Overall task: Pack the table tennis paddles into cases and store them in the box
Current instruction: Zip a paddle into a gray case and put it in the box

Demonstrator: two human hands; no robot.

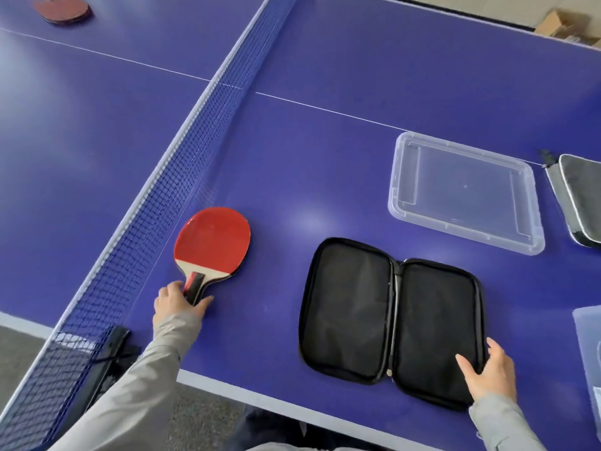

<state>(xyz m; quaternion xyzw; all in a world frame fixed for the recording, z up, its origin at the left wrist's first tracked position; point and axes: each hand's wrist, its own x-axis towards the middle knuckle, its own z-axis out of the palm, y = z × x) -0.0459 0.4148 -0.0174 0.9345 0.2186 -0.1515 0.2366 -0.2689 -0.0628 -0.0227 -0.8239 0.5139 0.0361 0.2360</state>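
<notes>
A red paddle [213,242] lies flat on the blue table beside the net, apparently on top of a second paddle. My left hand [177,301] grips its short handle. A black case [390,320] lies unzipped and spread open near the table's front edge. My right hand [487,374] rests flat on the case's right half, fingers apart. Beyond the case sits a clear plastic lid [465,193]. Part of a clear box [588,346] shows at the right edge.
The net [182,164] runs diagonally across the table [325,141], left of the paddle. A grey case [579,200] lies at the far right. More red paddles [63,9] lie beyond the net at top left. A cardboard box [562,24] sits past the table.
</notes>
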